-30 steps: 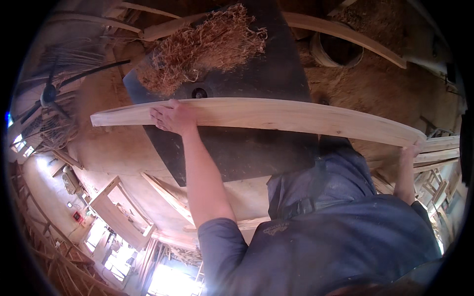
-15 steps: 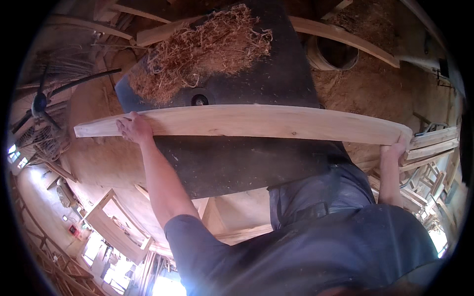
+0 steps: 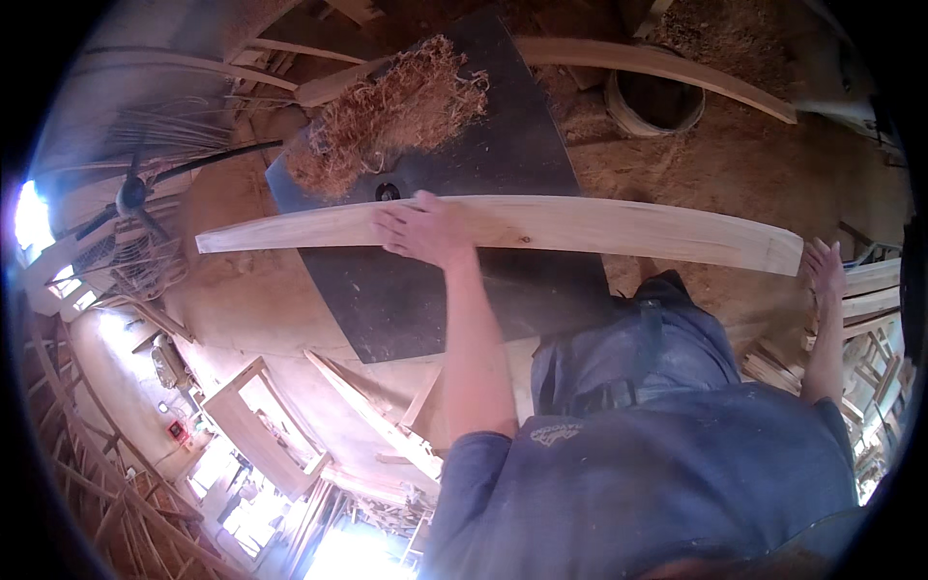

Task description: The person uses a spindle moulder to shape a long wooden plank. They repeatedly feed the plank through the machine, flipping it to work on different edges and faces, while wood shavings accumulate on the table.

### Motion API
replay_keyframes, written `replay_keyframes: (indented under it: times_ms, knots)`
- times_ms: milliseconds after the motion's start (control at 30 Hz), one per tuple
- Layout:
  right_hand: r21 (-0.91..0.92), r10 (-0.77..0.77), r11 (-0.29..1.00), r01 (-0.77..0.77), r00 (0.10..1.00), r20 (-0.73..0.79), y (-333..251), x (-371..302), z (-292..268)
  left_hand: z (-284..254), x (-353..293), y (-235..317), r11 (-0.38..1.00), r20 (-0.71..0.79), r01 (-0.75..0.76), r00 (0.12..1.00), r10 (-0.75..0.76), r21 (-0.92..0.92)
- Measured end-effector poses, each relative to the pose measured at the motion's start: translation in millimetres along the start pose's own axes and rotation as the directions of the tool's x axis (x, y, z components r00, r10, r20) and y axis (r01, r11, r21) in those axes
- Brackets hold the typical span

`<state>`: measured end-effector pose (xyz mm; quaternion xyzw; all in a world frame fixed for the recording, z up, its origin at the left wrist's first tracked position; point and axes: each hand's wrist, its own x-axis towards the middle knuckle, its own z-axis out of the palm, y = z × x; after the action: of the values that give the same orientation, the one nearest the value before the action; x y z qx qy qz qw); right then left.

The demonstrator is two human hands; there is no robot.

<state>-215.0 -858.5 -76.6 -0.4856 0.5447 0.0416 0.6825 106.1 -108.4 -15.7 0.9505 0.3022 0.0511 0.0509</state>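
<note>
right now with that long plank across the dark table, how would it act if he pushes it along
The plank probably stays stiff: it spans past both table edges without visible sag. It likely slides easily, as its pale face looks smooth on the flat dark top. It may swing if pushed unevenly, since the left hand presses near its middle and the right hand only steadies one end.

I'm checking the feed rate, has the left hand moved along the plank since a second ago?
Yes. The left hand has slid rightward along the plank, away from the plank's left end.
</note>
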Motion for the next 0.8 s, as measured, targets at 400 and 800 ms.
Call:
replay_keyframes:
  times_ms: [400, 800]
  knots:
    - [-0.234, -0.004, 0.971, 0.053, 0.979, 0.205, -7, -70, 179, 7, -9, 12, 0.999, 0.024, 0.015, 1.000, -0.014, -0.043]
    - [-0.459, -0.581, -0.285, 0.842, 0.228, 0.781, -9, -144, 335, 28, 90, -65, 1.000, -0.104, -0.006, 0.995, 0.003, -0.028]
